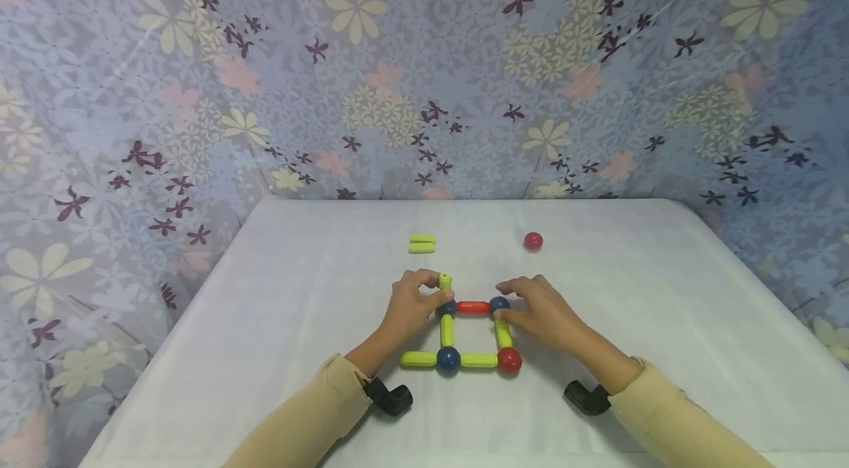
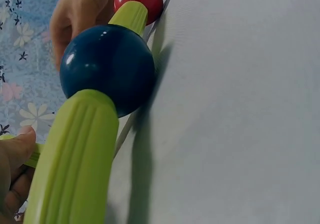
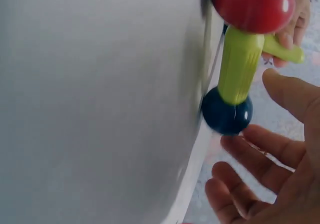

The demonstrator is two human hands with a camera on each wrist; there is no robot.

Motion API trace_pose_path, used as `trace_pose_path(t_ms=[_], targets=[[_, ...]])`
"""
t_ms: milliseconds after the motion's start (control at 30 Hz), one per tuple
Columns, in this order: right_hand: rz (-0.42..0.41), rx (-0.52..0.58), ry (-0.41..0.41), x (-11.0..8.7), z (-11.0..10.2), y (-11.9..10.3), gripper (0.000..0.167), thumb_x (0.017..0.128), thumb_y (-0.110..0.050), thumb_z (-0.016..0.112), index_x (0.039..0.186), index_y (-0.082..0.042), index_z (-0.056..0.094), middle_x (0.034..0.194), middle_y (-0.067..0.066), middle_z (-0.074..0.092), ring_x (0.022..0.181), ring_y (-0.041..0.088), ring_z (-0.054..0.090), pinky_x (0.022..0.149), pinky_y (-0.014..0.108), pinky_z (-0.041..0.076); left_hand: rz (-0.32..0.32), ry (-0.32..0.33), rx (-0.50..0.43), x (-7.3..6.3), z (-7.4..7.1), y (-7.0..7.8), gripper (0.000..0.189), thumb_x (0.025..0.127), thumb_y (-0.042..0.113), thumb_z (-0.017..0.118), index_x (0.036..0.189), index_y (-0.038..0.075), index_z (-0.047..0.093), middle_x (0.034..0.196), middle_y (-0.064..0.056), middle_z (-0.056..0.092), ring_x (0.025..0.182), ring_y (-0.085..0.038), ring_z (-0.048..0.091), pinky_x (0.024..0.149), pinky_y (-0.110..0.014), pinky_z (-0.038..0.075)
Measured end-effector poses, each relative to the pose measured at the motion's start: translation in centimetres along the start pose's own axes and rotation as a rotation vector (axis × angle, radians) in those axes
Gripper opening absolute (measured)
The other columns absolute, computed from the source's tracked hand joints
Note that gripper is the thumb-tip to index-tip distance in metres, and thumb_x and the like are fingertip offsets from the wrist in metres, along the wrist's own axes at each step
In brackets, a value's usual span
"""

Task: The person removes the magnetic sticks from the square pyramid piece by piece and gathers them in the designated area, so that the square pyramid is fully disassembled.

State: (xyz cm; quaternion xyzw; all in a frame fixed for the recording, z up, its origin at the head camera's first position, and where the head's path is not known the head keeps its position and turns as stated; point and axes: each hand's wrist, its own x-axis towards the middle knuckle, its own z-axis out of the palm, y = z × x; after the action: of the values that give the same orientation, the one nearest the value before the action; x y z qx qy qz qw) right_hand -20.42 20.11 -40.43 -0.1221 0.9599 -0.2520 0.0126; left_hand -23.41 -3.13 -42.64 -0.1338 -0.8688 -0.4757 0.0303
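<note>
A square of magnetic sticks and balls lies in the middle of the table. My left hand (image 1: 410, 306) pinches a yellow-green stick (image 1: 445, 281) that stands upright at the back left blue ball (image 1: 446, 309). A red stick (image 1: 473, 307) links that ball to the back right blue ball (image 1: 498, 304). Around this second ball my right hand (image 1: 547, 315) hovers, thumb and fingers spread; the right wrist view shows its fingertips right by a blue ball (image 3: 227, 113). At the front are a blue ball (image 1: 448, 360) and a red ball (image 1: 509, 360), joined by a yellow-green stick (image 1: 479, 360).
Two loose yellow-green sticks (image 1: 421, 248) lie side by side behind the square. A loose red ball (image 1: 533, 241) sits at the back right. Another yellow-green stick (image 1: 418, 359) juts left from the front blue ball. A floral cloth (image 1: 424, 70) hangs behind the white table (image 1: 298, 269).
</note>
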Motion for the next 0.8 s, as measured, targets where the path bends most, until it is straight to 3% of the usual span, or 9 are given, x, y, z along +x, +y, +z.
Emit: trace_pose_path(t_ms=[267, 567, 800], targets=[[-0.059, 0.041, -0.080, 2.5, 1.5, -1.8, 0.036, 0.079, -0.026, 0.075, 0.112, -0.014, 0.069, 0.104, -0.004, 0.069, 0.092, 0.015, 0.047, 0.075, 0.027, 0.040, -0.016, -0.026, -0.001, 0.1, -0.2, 0.0, 0.030, 0.083, 0.033, 0.069, 0.108, 0.016, 0.067, 0.104, -0.003, 0.063, 0.106, -0.021, 0.052, 0.100, -0.051, 0.031], [-0.022, 0.024, -0.116, 3.2, 1.9, -1.8, 0.023, 0.080, -0.021, 0.074, 0.103, -0.019, 0.072, 0.096, -0.007, 0.069, 0.089, 0.014, 0.047, 0.076, 0.028, 0.039, 0.036, 0.015, 0.018, 0.6, -0.3, 0.7, 0.027, 0.082, 0.033, 0.070, 0.106, 0.020, 0.068, 0.100, 0.002, 0.067, 0.101, -0.017, 0.052, 0.102, -0.050, 0.027], [-0.041, 0.020, -0.127, 3.0, 1.6, -0.9, 0.023, 0.081, -0.023, 0.073, 0.103, -0.021, 0.072, 0.097, -0.009, 0.069, 0.088, 0.013, 0.047, 0.075, 0.028, 0.039, 0.068, 0.019, 0.044, -0.2, -1.1, 0.5, 0.025, 0.081, 0.028, 0.071, 0.103, 0.017, 0.069, 0.096, 0.000, 0.067, 0.099, -0.020, 0.053, 0.101, -0.048, 0.028]])
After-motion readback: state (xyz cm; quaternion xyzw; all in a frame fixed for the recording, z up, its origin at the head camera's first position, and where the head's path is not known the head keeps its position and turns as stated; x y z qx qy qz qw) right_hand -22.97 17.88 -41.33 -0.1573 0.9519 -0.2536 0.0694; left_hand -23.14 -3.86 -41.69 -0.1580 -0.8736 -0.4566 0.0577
